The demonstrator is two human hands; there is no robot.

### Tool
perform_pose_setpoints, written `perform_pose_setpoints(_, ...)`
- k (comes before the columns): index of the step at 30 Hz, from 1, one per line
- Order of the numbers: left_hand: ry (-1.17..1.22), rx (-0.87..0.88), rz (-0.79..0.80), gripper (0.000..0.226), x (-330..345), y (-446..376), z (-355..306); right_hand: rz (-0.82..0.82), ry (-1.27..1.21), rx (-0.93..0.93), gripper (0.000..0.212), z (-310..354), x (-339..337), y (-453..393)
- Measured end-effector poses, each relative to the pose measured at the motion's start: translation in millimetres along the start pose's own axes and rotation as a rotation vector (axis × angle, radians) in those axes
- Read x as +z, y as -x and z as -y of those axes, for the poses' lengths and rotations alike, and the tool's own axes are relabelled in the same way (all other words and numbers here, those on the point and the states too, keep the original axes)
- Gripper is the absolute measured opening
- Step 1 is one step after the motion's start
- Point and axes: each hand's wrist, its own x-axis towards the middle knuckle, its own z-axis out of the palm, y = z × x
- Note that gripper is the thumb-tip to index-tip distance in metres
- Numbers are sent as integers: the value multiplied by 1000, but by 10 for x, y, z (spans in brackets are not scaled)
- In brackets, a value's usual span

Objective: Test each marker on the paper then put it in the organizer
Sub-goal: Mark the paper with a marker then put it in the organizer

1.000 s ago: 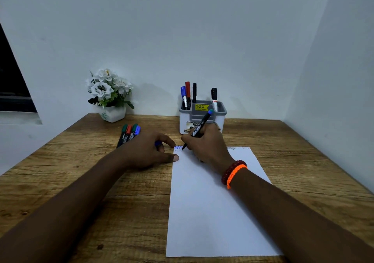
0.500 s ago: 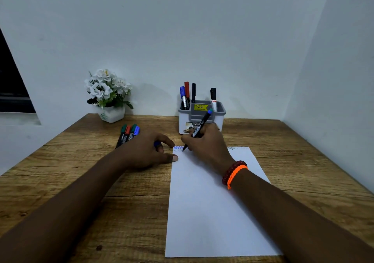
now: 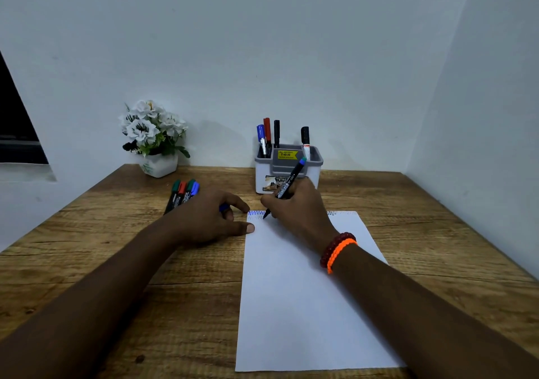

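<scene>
A white sheet of paper (image 3: 303, 297) lies on the wooden table, with blue zigzag scribbles along its top edge. My right hand (image 3: 300, 208) grips a black marker (image 3: 287, 184) with a blue end; its tip touches the paper near the top left corner. My left hand (image 3: 208, 217) rests beside the paper's left edge, thumb on the corner, fingers curled around a blue cap (image 3: 224, 207). Several capped markers (image 3: 183, 192) lie behind my left hand. The grey and white organizer (image 3: 315, 163) stands at the back and holds several markers upright.
A white pot of white flowers (image 3: 153, 138) stands at the back left against the wall. Walls close the table at the back and on the right. A dark window opening (image 3: 14, 125) is at the far left.
The marker tip has shifted slightly right along the top of the paper, adding to the scribble. My left hand stays in place.
</scene>
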Motion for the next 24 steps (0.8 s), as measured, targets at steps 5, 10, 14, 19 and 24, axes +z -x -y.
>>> perform_pose_setpoints(5, 4, -24, 11, 47, -1, 3, 0, 3, -6, 7, 22, -7, -8, -5)
perform_pose_setpoints(10, 9, -33, 13, 49, 5, -6, 10, -8, -11, -1, 22, 0, -11, 0)
perform_pose_setpoints(14, 10, -30, 12, 47, 6, -8, 9, -1, -15, 4, 21, -8, -14, -4)
perform_pose_setpoints(19, 20, -27, 13, 47, 8, -5, 12, -19, -12, 1, 19, -25, -23, -15)
perform_pose_setpoints(24, 20, -28, 13, 48, 3, -2, 9, -32, -9, -22, 23, -19, -34, -8)
